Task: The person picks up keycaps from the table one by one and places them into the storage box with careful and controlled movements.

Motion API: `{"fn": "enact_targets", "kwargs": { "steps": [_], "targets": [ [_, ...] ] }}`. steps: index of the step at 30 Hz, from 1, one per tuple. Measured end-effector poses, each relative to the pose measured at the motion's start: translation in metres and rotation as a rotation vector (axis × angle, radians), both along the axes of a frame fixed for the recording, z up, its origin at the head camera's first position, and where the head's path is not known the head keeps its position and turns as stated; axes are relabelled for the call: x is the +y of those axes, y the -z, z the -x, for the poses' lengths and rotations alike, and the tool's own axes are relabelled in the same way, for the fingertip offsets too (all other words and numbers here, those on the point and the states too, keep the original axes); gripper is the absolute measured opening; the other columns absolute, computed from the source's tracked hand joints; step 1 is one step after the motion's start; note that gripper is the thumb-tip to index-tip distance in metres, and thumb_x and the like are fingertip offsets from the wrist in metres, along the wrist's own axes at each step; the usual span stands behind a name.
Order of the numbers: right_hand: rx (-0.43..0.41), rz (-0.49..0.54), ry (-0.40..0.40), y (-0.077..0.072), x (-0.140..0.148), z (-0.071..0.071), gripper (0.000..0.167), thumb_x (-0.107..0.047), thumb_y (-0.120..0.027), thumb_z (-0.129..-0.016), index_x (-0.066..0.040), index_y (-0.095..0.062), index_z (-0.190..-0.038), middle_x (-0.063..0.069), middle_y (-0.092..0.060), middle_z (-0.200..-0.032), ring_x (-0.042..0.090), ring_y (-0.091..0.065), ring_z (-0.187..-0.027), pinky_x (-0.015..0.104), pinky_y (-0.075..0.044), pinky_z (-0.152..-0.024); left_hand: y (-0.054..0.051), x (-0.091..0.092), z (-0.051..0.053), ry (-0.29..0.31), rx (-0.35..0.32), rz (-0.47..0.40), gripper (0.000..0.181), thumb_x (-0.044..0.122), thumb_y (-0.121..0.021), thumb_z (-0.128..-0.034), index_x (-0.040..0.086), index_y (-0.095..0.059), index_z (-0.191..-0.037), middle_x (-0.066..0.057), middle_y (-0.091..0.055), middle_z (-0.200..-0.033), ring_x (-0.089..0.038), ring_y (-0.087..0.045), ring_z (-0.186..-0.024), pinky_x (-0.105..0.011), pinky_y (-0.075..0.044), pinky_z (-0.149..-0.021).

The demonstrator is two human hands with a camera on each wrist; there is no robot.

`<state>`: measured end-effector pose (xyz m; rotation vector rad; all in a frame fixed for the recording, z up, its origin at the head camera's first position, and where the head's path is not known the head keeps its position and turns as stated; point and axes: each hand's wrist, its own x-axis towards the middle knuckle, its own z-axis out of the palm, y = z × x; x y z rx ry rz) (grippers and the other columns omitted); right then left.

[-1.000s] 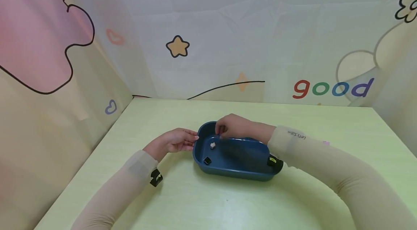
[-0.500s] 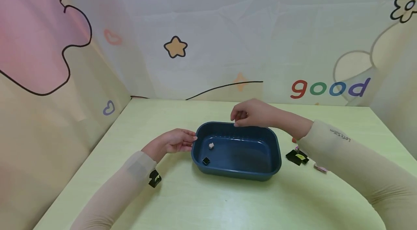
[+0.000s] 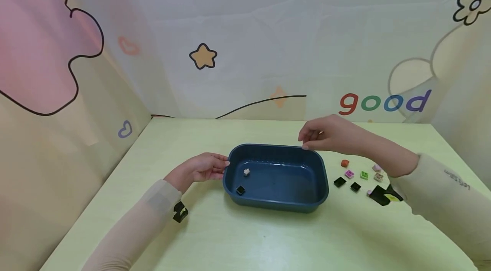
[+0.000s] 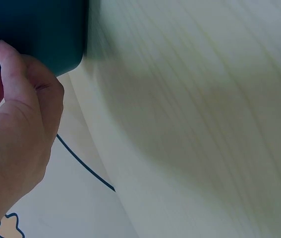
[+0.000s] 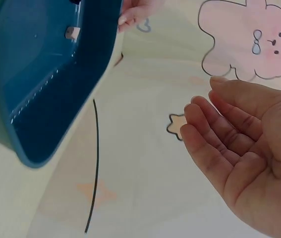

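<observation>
A dark blue rectangular plastic basin (image 3: 276, 207) with rounded corners stands on the table. My left hand (image 3: 201, 168) holds its left end, fingertips at the rim; the left wrist view shows the fingers (image 4: 12, 74) against the wall. Inside the basin, towards the left, lie a small white block (image 3: 246, 172) and a black square piece (image 3: 240, 190). My right hand (image 3: 333, 134) hovers just beyond the basin's back right corner. Its fingers are loosely bent, and the right wrist view shows nothing in the palm (image 5: 249, 163).
Right of the basin lie several small pieces: an orange one (image 3: 345, 163), a pink one (image 3: 349, 174), a green one (image 3: 364, 175) and black squares (image 3: 339, 182). My right sleeve partly covers that area. A printed curtain (image 3: 245, 49) rises behind the table (image 3: 215, 237).
My right hand has risen out of the basin and moved right, past its back edge. The loose pieces on the right have come into view. My left hand stays at the rim.
</observation>
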<state>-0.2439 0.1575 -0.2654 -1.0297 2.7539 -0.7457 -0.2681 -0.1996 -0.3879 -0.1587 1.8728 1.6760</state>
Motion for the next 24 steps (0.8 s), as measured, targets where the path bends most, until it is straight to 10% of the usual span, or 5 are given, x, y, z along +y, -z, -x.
{"fn": "enact_targets", "kwargs": {
  "steps": [24],
  "targets": [
    [0.05,-0.03,0.273,0.032,0.11,-0.025,0.018,-0.015,-0.074,-0.094,-0.008,-0.072,-0.11,-0.003,-0.072,-0.097,-0.009,-0.06,-0.08,0.014,-0.056,-0.073,0.002,0.0,0.0,-0.001,-0.019,-0.002,0.037,0.007,-0.05,-0.1066,-0.004,-0.048,-0.141,0.003,-0.069,-0.084,-0.006,-0.067,-0.071,-0.016,-0.061,-0.07]
  ]
}}
